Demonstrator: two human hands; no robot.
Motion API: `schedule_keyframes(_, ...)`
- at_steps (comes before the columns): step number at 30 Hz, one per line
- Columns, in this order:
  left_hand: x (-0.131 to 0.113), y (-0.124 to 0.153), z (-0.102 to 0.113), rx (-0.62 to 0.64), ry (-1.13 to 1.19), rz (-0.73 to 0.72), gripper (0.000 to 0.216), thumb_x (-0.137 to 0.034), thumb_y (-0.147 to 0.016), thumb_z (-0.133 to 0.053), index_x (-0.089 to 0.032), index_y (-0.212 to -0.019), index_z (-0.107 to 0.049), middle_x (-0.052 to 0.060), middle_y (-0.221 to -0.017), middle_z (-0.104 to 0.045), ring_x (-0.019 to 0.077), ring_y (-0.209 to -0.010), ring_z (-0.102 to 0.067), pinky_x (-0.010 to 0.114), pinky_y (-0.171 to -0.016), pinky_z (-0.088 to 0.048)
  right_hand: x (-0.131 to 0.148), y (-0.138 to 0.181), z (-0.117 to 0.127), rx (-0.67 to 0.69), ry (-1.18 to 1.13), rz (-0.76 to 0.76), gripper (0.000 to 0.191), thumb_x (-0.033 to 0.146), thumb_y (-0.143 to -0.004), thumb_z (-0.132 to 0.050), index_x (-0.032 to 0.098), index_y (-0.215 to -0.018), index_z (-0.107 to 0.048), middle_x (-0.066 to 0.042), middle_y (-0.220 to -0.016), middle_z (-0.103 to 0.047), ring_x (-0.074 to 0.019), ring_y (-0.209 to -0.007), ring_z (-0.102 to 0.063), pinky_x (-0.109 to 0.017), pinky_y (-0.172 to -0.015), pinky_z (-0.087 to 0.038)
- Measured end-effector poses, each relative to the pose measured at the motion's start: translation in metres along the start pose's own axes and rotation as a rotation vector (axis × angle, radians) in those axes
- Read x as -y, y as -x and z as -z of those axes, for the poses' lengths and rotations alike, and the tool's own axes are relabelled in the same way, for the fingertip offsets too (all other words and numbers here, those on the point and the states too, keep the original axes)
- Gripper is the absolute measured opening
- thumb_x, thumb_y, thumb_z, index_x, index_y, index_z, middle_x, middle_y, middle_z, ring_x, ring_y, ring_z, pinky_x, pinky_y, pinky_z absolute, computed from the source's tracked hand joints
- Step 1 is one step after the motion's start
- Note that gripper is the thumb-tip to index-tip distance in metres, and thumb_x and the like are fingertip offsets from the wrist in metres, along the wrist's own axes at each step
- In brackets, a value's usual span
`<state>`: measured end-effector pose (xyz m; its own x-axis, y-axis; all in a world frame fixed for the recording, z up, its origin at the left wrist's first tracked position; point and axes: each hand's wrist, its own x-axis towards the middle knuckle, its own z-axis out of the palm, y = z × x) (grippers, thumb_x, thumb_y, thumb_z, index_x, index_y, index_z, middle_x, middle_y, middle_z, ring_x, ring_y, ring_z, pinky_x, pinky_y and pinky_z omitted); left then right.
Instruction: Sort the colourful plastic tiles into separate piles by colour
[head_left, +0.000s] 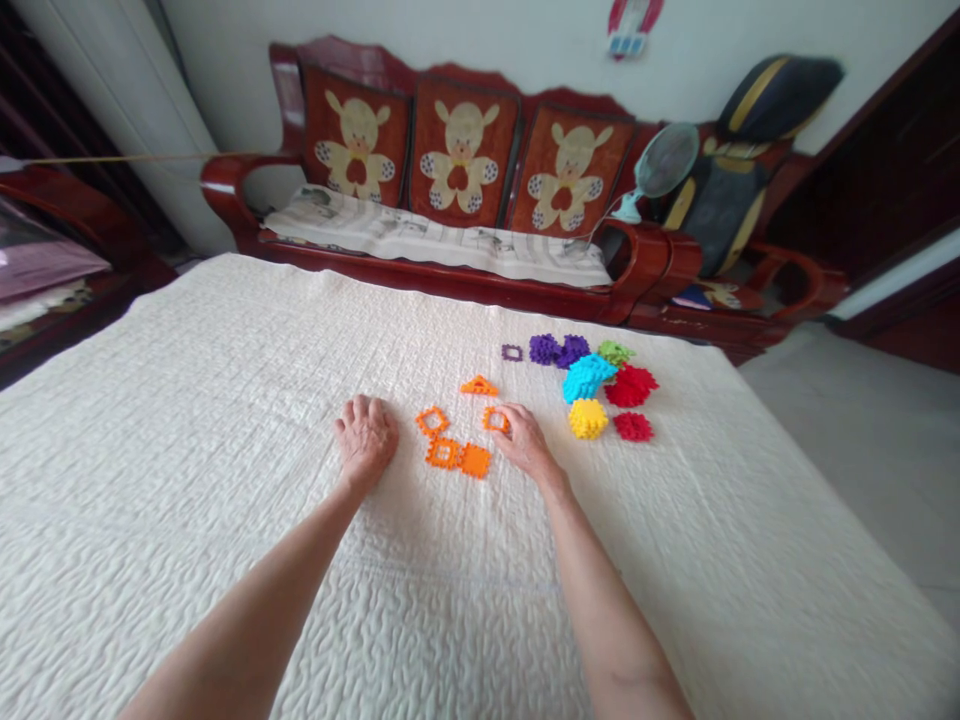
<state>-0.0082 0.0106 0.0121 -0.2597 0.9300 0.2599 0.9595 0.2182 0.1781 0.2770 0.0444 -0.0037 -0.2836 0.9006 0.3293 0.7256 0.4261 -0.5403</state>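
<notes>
Head view: in the middle of the frame the right hand (525, 440) lies low on the cream quilted cover (187, 450). Its fingers are drawn narrow, with the tips on an orange square (495, 420). Whether they pinch it or only touch it cannot be told. The left hand (366, 435), left of centre, lies palm down with its fingers together and holds nothing.

As a judgement, the square is thin and sits on soft cloth. It would handle best taken by two opposite edges, with the toothed rim left free and the cloth not dragged along.

There are five orange pieces. One is a triangle (478, 386) above the hands. One is an open frame (432, 421) between the hands. One is the square under the fingertips. The last two are a joined pair (459, 457) just below, touching each other.

To the right of centre lie:
- one small purple frame (512, 352)
- a purple heap (559, 350)
- a green piece (615, 352)
- a cyan heap (589, 378)
- a yellow heap (587, 419)
- two red clusters (631, 385)

The pieces in the heaps are too bunched to count. A carved wooden bench (450, 160) with three cushions crosses the top of the frame.
</notes>
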Motion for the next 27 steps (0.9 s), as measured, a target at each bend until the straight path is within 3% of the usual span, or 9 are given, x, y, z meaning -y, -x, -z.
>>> schedule_keyframes(4, 0.0, 0.0, -0.001, -0.009, -0.014, 0.0, 0.035, -0.031, -0.094, -0.033, -0.018, -0.112, -0.059, 0.015, -0.119, -0.055, 0.0306, -0.115, -0.046, 0.044, -0.088, -0.039, -0.012, -0.006, 0.009, 0.018, 0.021, -0.013, 0.042, 0.014, -0.076, -0.057, 0.019, -0.118, -0.061, -0.01, -0.118, -0.065, -0.0221, -0.112, -0.058, -0.039, -0.101, -0.046)
schedule_keyframes(10, 0.0, -0.001, -0.001, -0.011, -0.018, -0.011, 0.036, -0.032, -0.094, -0.032, -0.018, -0.113, -0.059, 0.014, -0.12, -0.055, 0.0308, -0.118, -0.045, 0.043, -0.089, -0.039, -0.052, -0.037, 0.029, -0.179, 0.163, -0.111, 0.044, 0.011, -0.074, -0.051, 0.018, -0.116, -0.061, -0.01, -0.114, -0.064, -0.0232, -0.11, -0.056, -0.039, -0.1, -0.045)
schedule_keyframes(13, 0.0, -0.001, -0.001, 0.006, -0.025, -0.01, 0.036, -0.032, -0.094, -0.032, -0.018, -0.114, -0.058, 0.015, -0.121, -0.054, 0.0306, -0.117, -0.045, 0.043, -0.088, -0.039, -0.064, -0.054, 0.03, -0.203, 0.186, -0.149, 0.047, 0.007, -0.073, -0.045, 0.017, -0.116, -0.06, -0.008, -0.11, -0.064, -0.0215, -0.108, -0.055, -0.037, -0.1, -0.044)
schedule_keyframes(17, 0.0, -0.002, -0.001, 0.008, -0.022, -0.01, 0.036, -0.031, -0.094, -0.031, -0.018, -0.114, -0.058, 0.014, -0.121, -0.054, 0.0307, -0.117, -0.045, 0.043, -0.088, -0.039, -0.067, -0.06, 0.022, -0.208, 0.241, -0.191, 0.045, 0.003, -0.071, -0.045, 0.015, -0.11, -0.062, -0.012, -0.114, -0.061, -0.0216, -0.11, -0.054, -0.034, -0.098, -0.044)
schedule_keyframes(21, 0.0, -0.002, -0.003, -0.006, -0.026, -0.013, 0.036, -0.032, -0.095, -0.031, -0.018, -0.115, -0.058, 0.014, -0.122, -0.054, 0.0307, -0.118, -0.044, 0.044, -0.088, -0.039, -0.062, -0.051, 0.013, -0.287, 0.298, -0.207, 0.038, 0.013, -0.077, -0.053, 0.013, -0.113, -0.061, -0.016, -0.126, -0.054, -0.0249, -0.118, -0.048, -0.038, -0.101, -0.041)
schedule_keyframes(27, 0.0, -0.001, -0.002, 0.006, -0.015, -0.006, 0.037, -0.032, -0.095, -0.03, -0.019, -0.117, -0.057, 0.014, -0.122, -0.054, 0.0308, -0.119, -0.044, 0.044, -0.089, -0.039, -0.055, -0.054, 0.001, -0.349, 0.315, -0.358, 0.027, 0.031, -0.083, -0.057, 0.016, -0.103, -0.066, -0.012, -0.106, -0.061, -0.0233, -0.101, -0.052, -0.036, -0.093, -0.042)
